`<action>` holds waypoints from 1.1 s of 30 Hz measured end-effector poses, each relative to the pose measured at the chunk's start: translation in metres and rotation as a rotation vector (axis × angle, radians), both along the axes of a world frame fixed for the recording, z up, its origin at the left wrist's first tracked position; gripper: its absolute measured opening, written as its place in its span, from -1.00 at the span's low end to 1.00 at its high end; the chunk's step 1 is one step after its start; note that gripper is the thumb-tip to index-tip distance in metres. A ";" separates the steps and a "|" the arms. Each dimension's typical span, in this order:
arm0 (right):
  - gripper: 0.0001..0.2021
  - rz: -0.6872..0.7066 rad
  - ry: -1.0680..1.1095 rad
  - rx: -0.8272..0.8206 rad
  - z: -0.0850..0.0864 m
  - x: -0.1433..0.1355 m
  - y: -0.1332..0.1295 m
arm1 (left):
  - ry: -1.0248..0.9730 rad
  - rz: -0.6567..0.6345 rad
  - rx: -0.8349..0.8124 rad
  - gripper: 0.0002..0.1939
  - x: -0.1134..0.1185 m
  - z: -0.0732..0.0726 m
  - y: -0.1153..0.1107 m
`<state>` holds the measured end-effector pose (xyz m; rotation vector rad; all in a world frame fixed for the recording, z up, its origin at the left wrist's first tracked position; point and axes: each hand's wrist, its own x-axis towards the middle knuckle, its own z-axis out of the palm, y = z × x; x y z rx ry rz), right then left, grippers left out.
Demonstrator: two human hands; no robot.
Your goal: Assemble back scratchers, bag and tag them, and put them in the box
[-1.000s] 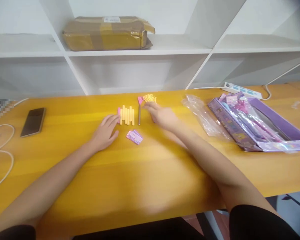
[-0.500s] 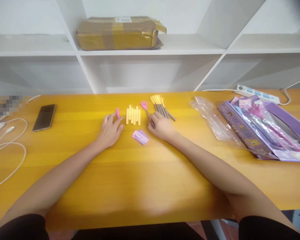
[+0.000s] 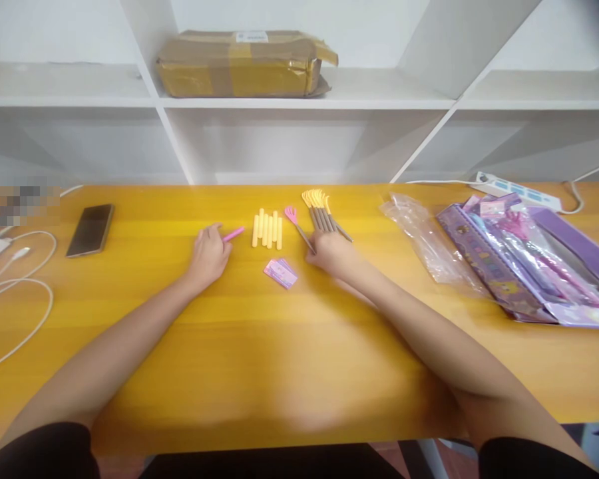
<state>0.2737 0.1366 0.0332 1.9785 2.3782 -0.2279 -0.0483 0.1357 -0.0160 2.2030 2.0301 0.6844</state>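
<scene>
My left hand is closed on a pink stick, which points right from the fingers. My right hand is closed on the grey stem of a pink hand-shaped piece, its head up and to the left. Several yellow sticks lie side by side between the hands. Just behind my right hand is a bunch of yellow hand-shaped pieces with grey stems, partly covered by the hand. Small purple and pink cards lie nearer to me, below the yellow sticks.
A dark phone and white cables are at the left. On the right lie clear plastic wrapping, an open purple box with wrapped items and a power strip. A taped carton sits on the shelf.
My left hand has moved left and closed on the pink stick, which has turned from upright to slanting. My right hand has shifted slightly right, with the pink piece's stem more exposed.
</scene>
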 end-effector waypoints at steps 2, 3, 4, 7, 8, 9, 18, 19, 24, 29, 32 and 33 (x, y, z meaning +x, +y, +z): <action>-0.84 0.002 0.027 -0.057 0.006 0.002 -0.001 | -0.037 -0.044 -0.038 -0.61 0.000 0.005 -0.003; -0.87 0.005 0.055 -0.073 0.009 0.003 -0.002 | -0.072 -0.079 -0.052 -0.63 0.001 0.008 -0.006; -0.92 0.003 0.094 -0.082 0.011 0.003 -0.002 | -0.113 -0.115 -0.059 -0.62 0.002 0.012 -0.008; -0.92 -0.044 0.313 -0.050 0.012 0.002 -0.003 | -0.218 -0.235 -0.061 -0.52 0.008 0.019 -0.017; -0.88 -0.055 0.438 -0.041 0.010 0.001 -0.004 | -0.229 -0.280 -0.065 -0.51 0.011 0.021 -0.020; -0.86 -0.060 0.596 -0.048 0.007 0.000 -0.004 | -0.226 -0.328 -0.077 -0.51 0.014 0.022 -0.024; -0.65 0.016 1.712 -0.253 -0.034 -0.013 -0.048 | 0.018 -0.655 -0.258 -0.52 0.032 0.023 -0.049; -0.64 -0.002 1.738 -0.262 -0.037 -0.011 -0.054 | 0.027 -0.691 -0.265 -0.54 0.032 0.023 -0.050; -0.54 -0.118 1.834 -0.257 -0.042 0.002 -0.059 | 0.067 -0.784 -0.267 -0.60 0.031 0.020 -0.051; -0.51 -0.134 1.909 -0.260 -0.044 0.002 -0.046 | 0.066 -0.792 -0.258 -0.61 0.031 0.022 -0.050; -0.50 -0.120 1.909 -0.276 -0.044 0.002 -0.046 | 0.059 -0.787 -0.265 -0.58 0.032 0.026 -0.051; -0.50 -0.113 1.902 -0.278 -0.043 0.002 -0.047 | 0.057 -0.786 -0.267 -0.57 0.032 0.027 -0.051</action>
